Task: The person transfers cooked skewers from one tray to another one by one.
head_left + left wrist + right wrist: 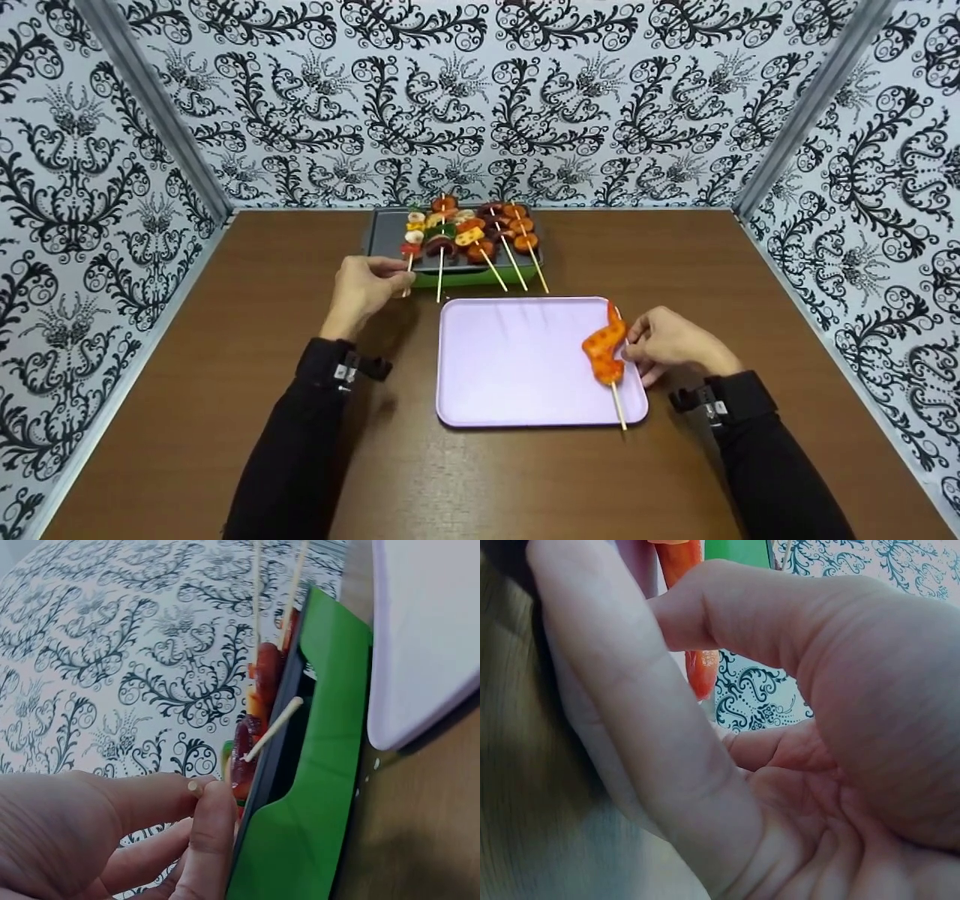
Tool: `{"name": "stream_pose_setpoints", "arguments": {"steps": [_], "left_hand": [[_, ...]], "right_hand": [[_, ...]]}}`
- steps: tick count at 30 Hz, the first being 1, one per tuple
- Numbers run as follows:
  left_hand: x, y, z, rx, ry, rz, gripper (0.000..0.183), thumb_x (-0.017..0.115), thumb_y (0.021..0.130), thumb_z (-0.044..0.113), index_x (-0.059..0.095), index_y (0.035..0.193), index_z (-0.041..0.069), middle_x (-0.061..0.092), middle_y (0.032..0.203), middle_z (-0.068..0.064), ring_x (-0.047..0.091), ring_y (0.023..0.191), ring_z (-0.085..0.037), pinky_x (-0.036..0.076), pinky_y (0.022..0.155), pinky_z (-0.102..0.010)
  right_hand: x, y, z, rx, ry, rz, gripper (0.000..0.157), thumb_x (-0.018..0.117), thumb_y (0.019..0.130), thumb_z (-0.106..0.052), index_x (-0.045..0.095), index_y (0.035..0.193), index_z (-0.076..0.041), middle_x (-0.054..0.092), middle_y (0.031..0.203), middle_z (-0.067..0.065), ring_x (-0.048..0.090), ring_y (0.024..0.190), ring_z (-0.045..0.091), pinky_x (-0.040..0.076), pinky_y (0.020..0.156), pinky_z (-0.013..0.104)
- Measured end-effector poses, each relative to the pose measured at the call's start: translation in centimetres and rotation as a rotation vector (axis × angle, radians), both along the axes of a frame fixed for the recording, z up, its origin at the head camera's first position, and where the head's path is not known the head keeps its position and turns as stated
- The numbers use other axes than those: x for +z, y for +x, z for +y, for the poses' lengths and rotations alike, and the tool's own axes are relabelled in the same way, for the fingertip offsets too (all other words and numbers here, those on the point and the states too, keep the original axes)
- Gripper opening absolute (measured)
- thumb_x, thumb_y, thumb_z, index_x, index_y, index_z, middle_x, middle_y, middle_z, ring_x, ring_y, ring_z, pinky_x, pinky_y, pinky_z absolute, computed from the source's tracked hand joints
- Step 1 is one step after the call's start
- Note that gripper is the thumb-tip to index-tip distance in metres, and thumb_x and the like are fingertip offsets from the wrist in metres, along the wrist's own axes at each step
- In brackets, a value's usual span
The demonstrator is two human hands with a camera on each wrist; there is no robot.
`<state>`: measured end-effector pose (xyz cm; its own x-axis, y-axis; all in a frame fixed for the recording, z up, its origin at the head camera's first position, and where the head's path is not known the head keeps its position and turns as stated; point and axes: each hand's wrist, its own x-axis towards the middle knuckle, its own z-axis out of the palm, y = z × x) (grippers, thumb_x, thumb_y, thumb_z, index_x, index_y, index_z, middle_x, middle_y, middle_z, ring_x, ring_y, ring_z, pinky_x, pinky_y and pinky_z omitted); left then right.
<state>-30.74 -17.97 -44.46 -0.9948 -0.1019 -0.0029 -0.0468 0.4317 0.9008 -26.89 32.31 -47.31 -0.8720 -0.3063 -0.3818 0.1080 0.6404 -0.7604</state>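
Within left hand (366,291), skewer (413,237) pinched by fingertips (217,804); right hand (673,341) pinching edge of tray (517,367).

Three views: one from my head, one from each wrist.
From well above, my head camera faces forward and down; the green grill (465,280), just above centre there, reappears close up right of centre in my left-wrist view. My right-wrist view sits very near my fingers (630,690).
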Motion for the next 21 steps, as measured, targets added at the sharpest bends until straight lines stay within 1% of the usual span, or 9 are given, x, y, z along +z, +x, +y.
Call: {"name": "stream_pose_setpoints", "arguments": {"steps": [4,7,9,12,17,21], "left_hand": [[0.21,0.10,-0.22,-0.035,0.129,-0.046,0.034,0.086,0.104,0.011,0.083,0.135,-0.005,0.083,0.134,-0.028,0.078,0.081,-0.005,0.069,0.082,-0.022],[0.33,0.20,-0.27,-0.059,0.177,-0.075,0.037,0.085,0.105,0.009,0.081,0.137,-0.008,0.084,0.131,-0.026,0.079,0.080,-0.006,0.070,0.084,-0.023],[0.36,0.24,-0.28,-0.066,0.186,-0.092,0.037,0.085,0.105,0.009,0.080,0.137,-0.008,0.084,0.128,-0.023,0.078,0.080,-0.007,0.069,0.083,-0.021],[0.29,0.23,-0.29,-0.061,0.175,-0.109,0.035,0.085,0.105,0.009,0.081,0.136,-0.007,0.084,0.127,-0.021,0.078,0.081,-0.007,0.069,0.082,-0.021],[0.33,0.22,-0.30,-0.061,0.165,-0.105,0.035,0.085,0.105,0.008,0.081,0.137,-0.006,0.083,0.133,-0.024,0.078,0.082,-0.008,0.069,0.083,-0.021],[0.41,0.21,-0.34,-0.065,0.166,-0.090,0.036,0.084,0.105,0.007,0.079,0.139,-0.006,0.083,0.132,-0.024,0.078,0.081,-0.008,0.069,0.081,-0.021]], "right_hand": [[0.11,-0.02,-0.07,0.004,-0.001,0.003,0.024,0.080,0.103,-0.006,0.067,0.117,0.009,0.072,0.090,0.008,0.080,0.068,0.019,0.073,0.064,0.036],[0.12,-0.05,-0.11,0.003,0.002,-0.001,0.025,0.080,0.103,-0.006,0.067,0.119,0.009,0.072,0.091,0.008,0.079,0.069,0.019,0.073,0.064,0.035],[0.10,-0.04,-0.12,0.000,0.003,-0.006,0.026,0.081,0.103,-0.006,0.068,0.120,0.009,0.072,0.091,0.009,0.079,0.069,0.019,0.073,0.065,0.036],[0.10,-0.05,-0.14,-0.002,0.012,-0.003,0.026,0.081,0.104,-0.006,0.068,0.120,0.009,0.073,0.090,0.009,0.080,0.069,0.020,0.073,0.065,0.036],[0.15,-0.08,-0.16,-0.005,0.027,0.004,0.025,0.081,0.103,-0.007,0.069,0.120,0.008,0.073,0.091,0.010,0.080,0.070,0.021,0.073,0.066,0.036],[0.18,-0.12,-0.24,-0.008,0.026,-0.002,0.026,0.081,0.103,-0.007,0.069,0.120,0.008,0.071,0.093,0.010,0.080,0.071,0.021,0.073,0.066,0.036]]}}
